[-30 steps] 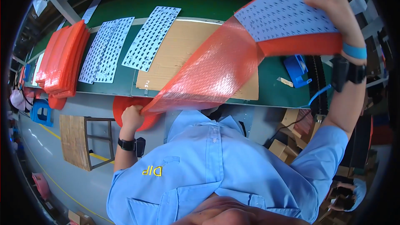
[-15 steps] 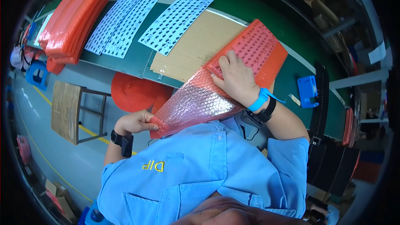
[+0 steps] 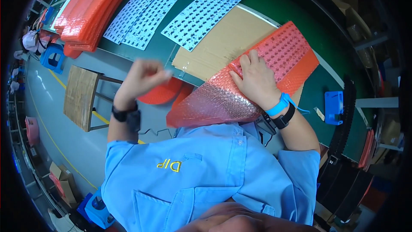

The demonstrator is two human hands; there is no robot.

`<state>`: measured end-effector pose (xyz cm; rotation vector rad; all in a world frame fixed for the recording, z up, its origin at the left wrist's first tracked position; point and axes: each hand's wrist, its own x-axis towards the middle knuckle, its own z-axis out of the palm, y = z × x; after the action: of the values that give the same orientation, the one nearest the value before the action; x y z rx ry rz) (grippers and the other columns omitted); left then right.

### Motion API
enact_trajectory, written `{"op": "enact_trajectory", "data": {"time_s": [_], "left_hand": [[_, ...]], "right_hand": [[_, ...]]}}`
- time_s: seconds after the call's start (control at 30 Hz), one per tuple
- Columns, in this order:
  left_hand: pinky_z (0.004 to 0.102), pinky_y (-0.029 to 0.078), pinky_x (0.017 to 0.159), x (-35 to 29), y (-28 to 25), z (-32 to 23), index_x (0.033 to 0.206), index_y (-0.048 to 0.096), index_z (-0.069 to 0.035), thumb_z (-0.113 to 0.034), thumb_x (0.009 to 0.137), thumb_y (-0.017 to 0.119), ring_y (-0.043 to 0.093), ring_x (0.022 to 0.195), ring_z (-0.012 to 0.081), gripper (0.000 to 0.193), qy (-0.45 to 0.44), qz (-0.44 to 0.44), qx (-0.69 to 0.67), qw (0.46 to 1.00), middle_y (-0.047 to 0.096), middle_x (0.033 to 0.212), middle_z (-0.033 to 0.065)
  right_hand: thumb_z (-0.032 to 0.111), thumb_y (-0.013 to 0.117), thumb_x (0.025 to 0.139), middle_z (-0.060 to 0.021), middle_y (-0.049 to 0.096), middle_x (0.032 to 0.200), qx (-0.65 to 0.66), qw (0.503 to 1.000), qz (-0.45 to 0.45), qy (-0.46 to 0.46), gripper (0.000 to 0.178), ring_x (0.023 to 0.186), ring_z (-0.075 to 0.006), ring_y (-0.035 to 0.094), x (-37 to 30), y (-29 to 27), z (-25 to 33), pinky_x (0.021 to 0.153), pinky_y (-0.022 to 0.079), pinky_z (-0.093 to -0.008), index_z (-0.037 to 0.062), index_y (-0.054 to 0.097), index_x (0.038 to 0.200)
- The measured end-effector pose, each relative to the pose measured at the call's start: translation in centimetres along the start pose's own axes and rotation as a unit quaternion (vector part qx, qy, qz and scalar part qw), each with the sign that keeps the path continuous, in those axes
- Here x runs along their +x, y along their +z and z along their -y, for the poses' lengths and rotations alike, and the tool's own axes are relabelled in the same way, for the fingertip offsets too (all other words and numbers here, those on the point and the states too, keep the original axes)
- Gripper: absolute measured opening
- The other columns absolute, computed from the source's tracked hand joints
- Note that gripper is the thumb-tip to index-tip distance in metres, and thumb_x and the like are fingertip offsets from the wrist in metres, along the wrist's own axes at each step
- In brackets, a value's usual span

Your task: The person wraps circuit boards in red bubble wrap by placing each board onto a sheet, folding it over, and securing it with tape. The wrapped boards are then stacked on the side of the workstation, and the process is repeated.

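Observation:
A red bubble wrap [image 3: 214, 92] lies over cardboard on the bench, its loose end hanging down toward my body. Through its far part shows a light sheet with rows of dark shapes [image 3: 281, 51]. My right hand [image 3: 255, 79] presses on the wrap beside this patterned part, fingers bent, thumb out to the left, holding it down. My left hand [image 3: 146, 79] is raised off the wrap, to the left of its loose end. Its fingers look curled but are smeared by motion, and I see nothing in them.
Patterned white sheets [image 3: 148, 13] lie on the green bench, one partly over the cardboard [image 3: 231, 34]. Stacked red bubble wrap [image 3: 90, 13] stands far left. A blue holder [image 3: 333, 107] sits at right. Below the bench are a red roll [image 3: 161, 92] and a wooden-topped stool [image 3: 81, 96].
My left hand has let go of the wrap's loose corner and moved up. The right hand stays on the wrap. The whole view has shifted slightly.

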<state>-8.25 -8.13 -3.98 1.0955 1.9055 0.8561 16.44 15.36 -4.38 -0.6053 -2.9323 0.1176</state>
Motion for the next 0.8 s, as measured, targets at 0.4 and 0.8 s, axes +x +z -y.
{"op": "enact_trajectory", "data": {"time_s": [0.4,0.8], "left_hand": [[0.0527,0.035,0.106,10.8,4.9,-4.5,0.146,0.039,-0.006,-0.052,0.064,0.083,0.044,0.128,0.0443,0.105,0.036,-0.284,0.348,0.893,0.051,0.135,0.0257],[0.0533,0.035,0.101,5.3,9.4,-16.2,0.140,0.044,-0.005,-0.042,0.060,0.080,0.048,0.121,0.0406,0.095,0.154,-0.251,0.241,0.925,0.055,0.128,0.0228]], "right_hand": [[0.037,0.075,0.082,-0.0179,0.047,0.103,0.074,0.994,-0.059,-0.048,0.047,0.088,-0.0363,0.059,-3.3,-3.3,-1.7,0.070,0.055,-0.0438,-0.0001,0.054,0.101],[0.036,0.072,0.092,-0.0080,0.064,0.107,0.457,0.833,-0.212,0.228,0.054,0.094,-0.0153,0.063,0.1,-8.5,-16.5,0.080,0.053,-0.0288,-0.0001,0.054,0.127]]}}
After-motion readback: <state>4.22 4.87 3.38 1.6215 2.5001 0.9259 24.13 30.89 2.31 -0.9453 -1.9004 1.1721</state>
